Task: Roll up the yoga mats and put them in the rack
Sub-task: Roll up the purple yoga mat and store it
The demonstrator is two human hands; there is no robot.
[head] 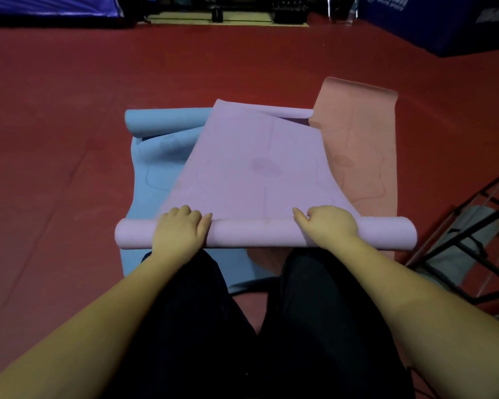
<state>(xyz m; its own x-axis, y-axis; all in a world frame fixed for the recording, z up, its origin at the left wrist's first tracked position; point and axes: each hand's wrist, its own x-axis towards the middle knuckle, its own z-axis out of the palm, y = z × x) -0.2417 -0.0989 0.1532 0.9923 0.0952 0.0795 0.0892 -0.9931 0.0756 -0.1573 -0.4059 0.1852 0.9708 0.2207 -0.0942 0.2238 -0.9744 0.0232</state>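
my knees just behind both hands | left hand [182, 228] and right hand [327, 226] curled over purple mat [257, 168] roll, gripping it | flat rest runs ahead of my fingers, over blue mat [149, 174] and pink mat [366, 156] | rack [458, 234] off right hand | roll evenly, keep ends flush, stay tight

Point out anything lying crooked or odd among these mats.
The purple mat lies slanted across the blue mat and pink mat, not lined up with either. Its far end curls over, as does the blue mat's.
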